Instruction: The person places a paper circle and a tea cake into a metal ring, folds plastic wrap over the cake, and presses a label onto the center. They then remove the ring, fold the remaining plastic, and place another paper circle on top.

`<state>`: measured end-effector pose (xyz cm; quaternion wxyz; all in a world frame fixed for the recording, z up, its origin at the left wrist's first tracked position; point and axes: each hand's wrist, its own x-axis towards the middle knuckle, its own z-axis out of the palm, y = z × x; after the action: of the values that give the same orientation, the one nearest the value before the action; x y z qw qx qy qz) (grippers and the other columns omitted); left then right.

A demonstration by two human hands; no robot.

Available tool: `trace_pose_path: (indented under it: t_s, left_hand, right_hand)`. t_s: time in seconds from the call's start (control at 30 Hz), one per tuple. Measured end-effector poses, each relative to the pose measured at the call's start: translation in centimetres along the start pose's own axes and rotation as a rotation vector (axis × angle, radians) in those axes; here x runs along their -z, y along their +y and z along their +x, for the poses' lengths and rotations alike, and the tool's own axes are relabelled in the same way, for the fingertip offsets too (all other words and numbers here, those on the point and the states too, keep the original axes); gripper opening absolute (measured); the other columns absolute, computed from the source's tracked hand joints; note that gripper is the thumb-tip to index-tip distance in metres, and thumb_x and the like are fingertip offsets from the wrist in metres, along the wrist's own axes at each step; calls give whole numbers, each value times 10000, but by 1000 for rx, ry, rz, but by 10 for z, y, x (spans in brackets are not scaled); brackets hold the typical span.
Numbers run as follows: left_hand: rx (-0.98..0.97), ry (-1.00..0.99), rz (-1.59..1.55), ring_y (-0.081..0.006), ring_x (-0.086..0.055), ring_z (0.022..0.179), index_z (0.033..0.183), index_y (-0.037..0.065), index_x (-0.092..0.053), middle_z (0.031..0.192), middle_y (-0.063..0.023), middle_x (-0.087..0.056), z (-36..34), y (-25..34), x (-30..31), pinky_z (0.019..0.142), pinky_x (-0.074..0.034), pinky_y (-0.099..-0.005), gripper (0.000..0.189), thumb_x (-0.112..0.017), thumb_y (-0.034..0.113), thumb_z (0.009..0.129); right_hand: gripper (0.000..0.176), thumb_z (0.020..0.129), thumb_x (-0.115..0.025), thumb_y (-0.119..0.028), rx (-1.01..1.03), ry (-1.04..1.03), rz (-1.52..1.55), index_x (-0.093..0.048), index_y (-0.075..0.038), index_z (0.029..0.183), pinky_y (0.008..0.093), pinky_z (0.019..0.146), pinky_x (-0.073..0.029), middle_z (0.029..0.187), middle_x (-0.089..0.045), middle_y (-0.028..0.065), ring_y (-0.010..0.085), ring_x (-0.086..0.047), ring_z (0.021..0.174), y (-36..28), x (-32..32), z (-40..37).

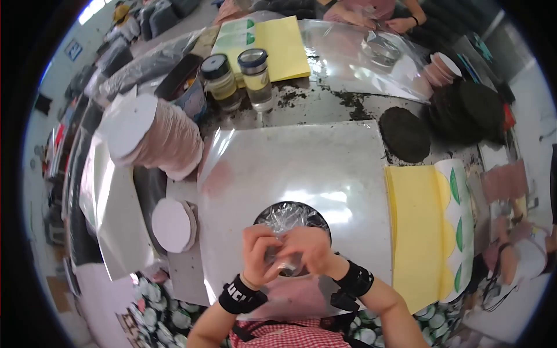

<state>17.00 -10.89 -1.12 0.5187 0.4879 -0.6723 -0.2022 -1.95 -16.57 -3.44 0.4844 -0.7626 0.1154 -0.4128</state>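
Note:
In the middle of the work surface, crinkled clear plastic film (290, 216) lies gathered over a round black disc (322, 223). My left hand (259, 252) is closed, its fingers curled and pinching the film near the disc's front left. Close beside it, my right hand (311, 248) also has its fingers bent in on the film, almost touching the left. Both wrists wear black bands. Under the disc is a shiny clear-covered board (243, 165). The hands and film hide much of the disc.
Stacks of pale round pieces (168, 136) stand at left, with a smaller pile (173, 225) nearer. Two lidded jars (255, 81) are behind the board. Yellow sheets (415, 232) lie right, below dark discs (404, 134). Another person's hands (400, 24) work across the table.

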Motion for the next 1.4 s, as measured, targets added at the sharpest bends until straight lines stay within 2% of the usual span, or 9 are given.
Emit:
trace_pose_path:
  t_s: [0.07,0.13,0.2,0.37,0.53,0.7,0.77,0.97,1.4]
  left_hand:
    - [-21,-208,406,-337,-548,1023,1073,8,-605,1043,-151,-552,2,4,-16,932,-447,-445,351,-718,185,792]
    - [79,-231,479,-367,-546,1069,1100,4,-602,1018,-149,-596,7,11,-28,954,-434,-462,349,-642,69,760]
    - [-9,-259,524,-391,-535,1075,1147,-19,-596,1082,-165,-585,4,4,-29,965,-433,-465,414,-625,22,737]
    - [-12,-615,477,-353,-231,1504,1475,-53,-360,1574,-213,-319,7,24,-9,1220,-127,-524,788,-646,315,839]
    - [-52,-643,645,-339,-224,1509,1493,-56,-345,1604,-213,-268,0,14,-25,1213,-141,-527,804,-632,363,870]
    - [-27,-665,723,-351,-165,1524,1540,-23,-277,1625,-207,-226,-3,24,-31,1206,-76,-571,831,-638,340,886]
    - [-46,-679,823,-358,-125,1531,1546,-17,-268,1640,-176,-207,-2,29,-31,1199,-56,-587,834,-632,362,898]
    - [-117,-695,865,-364,-123,1530,1531,-29,-296,1644,-164,-199,-5,17,-33,1197,-58,-593,822,-628,380,900]
    - [-238,-654,924,-346,-124,1534,1570,21,-216,1661,-130,-168,-10,0,-32,1193,-76,-575,737,-510,358,984]
  right_hand:
    - [231,867,-662,-158,-240,53,112,-649,-22,1053,431,815,-518,1014,-657,146,340,-643,926,-7,-3,-14]
    - [140,840,-684,-92,-312,395,-631,-661,-29,963,412,803,-511,990,-654,117,335,-624,923,-37,-23,12]
    - [117,823,-690,-53,-309,382,-722,-660,-21,932,407,806,-502,979,-648,106,315,-605,934,-37,-27,4]
    - [194,765,-681,-69,-342,90,-983,-659,-28,953,378,786,-521,958,-628,95,291,-584,933,-50,-16,2]
    - [173,739,-635,-76,-453,-63,-851,-656,-16,901,417,695,-543,932,-630,129,317,-626,875,-65,-6,-6]
    - [84,761,-655,-50,-441,43,-1015,-635,-30,840,420,693,-544,911,-648,118,319,-655,854,-43,6,-49]
    - [104,790,-658,-42,-152,509,-1044,-660,-40,894,407,711,-540,930,-659,125,317,-648,852,-78,50,-99]
    - [373,896,-708,-201,-982,929,-1937,-668,-11,1215,422,936,-517,1190,-683,185,347,-642,1120,-208,141,-381]
    - [260,833,-760,-264,-973,1009,-1410,-768,-65,1001,360,792,-573,975,-753,118,265,-738,897,-233,152,-420]
